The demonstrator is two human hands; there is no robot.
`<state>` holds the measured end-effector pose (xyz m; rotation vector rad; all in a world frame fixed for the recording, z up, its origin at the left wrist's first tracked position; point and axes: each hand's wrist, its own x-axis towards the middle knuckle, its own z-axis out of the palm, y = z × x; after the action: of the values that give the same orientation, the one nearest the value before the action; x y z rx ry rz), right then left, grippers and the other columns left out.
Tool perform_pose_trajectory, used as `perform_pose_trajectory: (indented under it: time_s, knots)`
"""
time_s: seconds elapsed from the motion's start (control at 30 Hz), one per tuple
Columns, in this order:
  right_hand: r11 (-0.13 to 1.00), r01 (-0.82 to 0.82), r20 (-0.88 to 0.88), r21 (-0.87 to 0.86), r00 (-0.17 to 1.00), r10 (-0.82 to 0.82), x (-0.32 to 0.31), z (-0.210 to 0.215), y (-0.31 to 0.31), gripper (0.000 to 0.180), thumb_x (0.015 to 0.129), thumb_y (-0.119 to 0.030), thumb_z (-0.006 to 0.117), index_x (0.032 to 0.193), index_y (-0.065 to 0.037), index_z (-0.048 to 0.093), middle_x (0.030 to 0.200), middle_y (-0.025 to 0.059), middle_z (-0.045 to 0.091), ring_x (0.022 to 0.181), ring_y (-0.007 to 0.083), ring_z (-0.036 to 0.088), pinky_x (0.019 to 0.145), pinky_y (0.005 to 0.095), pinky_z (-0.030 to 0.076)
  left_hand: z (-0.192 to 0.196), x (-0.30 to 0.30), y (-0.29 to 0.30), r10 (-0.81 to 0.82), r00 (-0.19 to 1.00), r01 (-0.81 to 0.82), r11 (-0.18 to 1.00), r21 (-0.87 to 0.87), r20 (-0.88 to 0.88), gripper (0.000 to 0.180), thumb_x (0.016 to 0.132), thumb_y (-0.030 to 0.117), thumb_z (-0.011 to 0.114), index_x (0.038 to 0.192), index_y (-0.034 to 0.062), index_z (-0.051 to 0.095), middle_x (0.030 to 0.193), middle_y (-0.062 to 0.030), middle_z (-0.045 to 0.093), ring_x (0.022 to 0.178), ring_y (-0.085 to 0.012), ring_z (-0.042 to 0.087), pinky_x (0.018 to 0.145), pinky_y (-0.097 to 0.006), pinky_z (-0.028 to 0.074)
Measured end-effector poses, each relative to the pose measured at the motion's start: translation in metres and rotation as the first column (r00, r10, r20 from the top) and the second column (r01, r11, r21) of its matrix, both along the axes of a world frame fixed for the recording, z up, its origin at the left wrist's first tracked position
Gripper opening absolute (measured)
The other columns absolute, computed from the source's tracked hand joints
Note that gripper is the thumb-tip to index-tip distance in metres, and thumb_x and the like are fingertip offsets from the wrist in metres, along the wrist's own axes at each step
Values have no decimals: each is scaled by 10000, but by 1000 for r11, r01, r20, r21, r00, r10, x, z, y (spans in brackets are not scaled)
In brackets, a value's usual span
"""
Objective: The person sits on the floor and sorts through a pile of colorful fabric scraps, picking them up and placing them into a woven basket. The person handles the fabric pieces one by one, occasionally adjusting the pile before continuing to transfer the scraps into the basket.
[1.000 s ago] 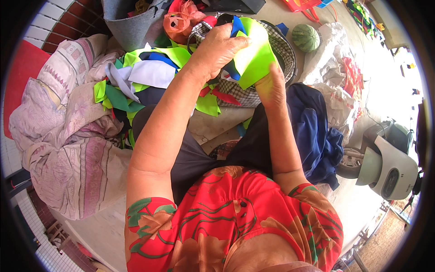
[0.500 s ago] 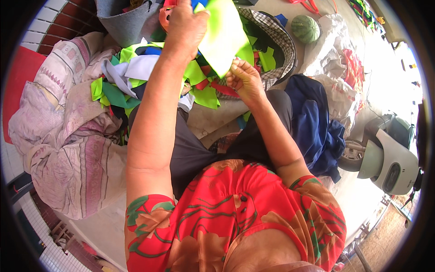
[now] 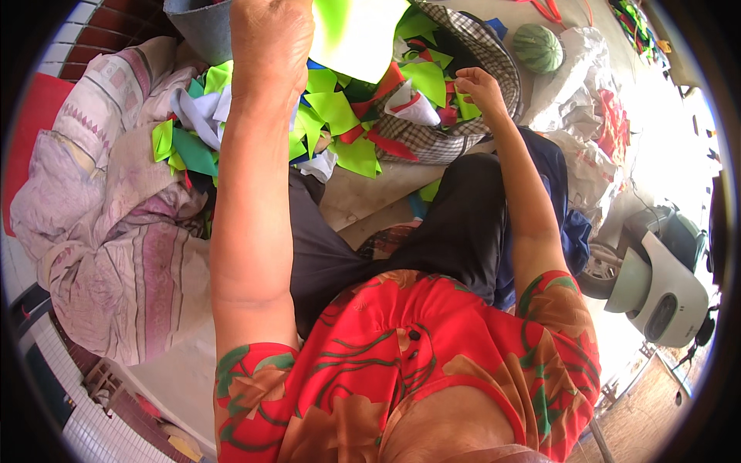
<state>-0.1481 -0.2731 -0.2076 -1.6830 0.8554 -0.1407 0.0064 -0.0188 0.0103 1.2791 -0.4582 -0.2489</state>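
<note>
The left hand [image 3: 272, 46] is raised high near the top of the view, its grip closed on a large lime-green fabric piece [image 3: 356, 35] that hangs beside it — the fingers themselves are turned away, so exactly how they pinch the cloth cannot be told. The right hand [image 3: 478, 83] is lower and well apart, its fingertips pressed together on a green scrap at the edge of the checked cloth [image 3: 494, 58], which cradles a heap of fabric scraps [image 3: 351, 116] in green, red, white and blue. By the look of it, this is the sorting or picking-out stage: one piece lifted clear, another being plucked from the heap. The next move would call for keeping the lifted piece free of the pile while the right hand separates a single scrap without dragging its neighbours. The top of the lifted piece is cut off by the frame. A grey tub [image 3: 193, 19] is only partly in view, and a striped green ball [image 3: 538, 48] lies beyond the cloth.
</note>
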Motion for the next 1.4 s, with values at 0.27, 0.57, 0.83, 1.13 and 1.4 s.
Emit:
perform_pose_trajectory:
  time_s: [0.27, 0.57, 0.83, 1.13, 1.4]
  knots:
    - [739, -417, -350, -529, 900, 258, 24, -89, -14, 479, 725, -332, 702, 1114, -74, 593, 1012, 162, 616, 894, 256, 613, 794, 330, 469, 2, -1, -1, 5, 998, 0, 997, -83, 60, 229, 858, 10, 439, 1053, -33, 552, 940, -90, 629, 796, -151, 630, 731, -265, 510]
    - [787, -616, -132, -33, 784, 607, 22, -40, 25, 643, 781, -375, 674, 1323, -116, 446, 1342, 114, 446, 1194, 234, 458, 977, 349, 381, -6, 18, 13, 55, 998, -57, 996, 70, 34, 225, 822, 49, 597, 1036, -18, 579, 927, -69, 635, 795, -141, 612, 741, -261, 476]
    - [543, -667, -496, -510, 744, 447, 0, -49, 19, 495, 767, -497, 621, 985, -53, 619, 935, 163, 622, 906, 335, 589, 776, 392, 475, -4, -3, -13, -73, 997, 74, 994, 82, -10, 335, 883, 79, 526, 1196, -33, 484, 1096, -111, 591, 959, -174, 580, 877, -292, 442]
    - [819, -63, 58, -571, 991, 117, -99, 58, 50, 288, 814, -276, 608, 866, 6, 584, 825, 179, 556, 814, 367, 563, 697, 417, 444, -5, -10, -18, -75, 996, 66, 988, 142, 57, 326, 903, 84, 490, 1205, -35, 467, 1131, -127, 569, 982, -192, 565, 875, -302, 439]
    - [769, 221, 234, -600, 968, -95, -159, 40, 96, 240, 826, -190, 627, 943, 1, 541, 971, 139, 558, 860, 316, 580, 737, 356, 469, -8, -15, -24, -34, 987, -2, 976, 219, 158, 297, 875, 37, 485, 1162, -37, 473, 1068, -119, 560, 917, -193, 553, 854, -308, 429]
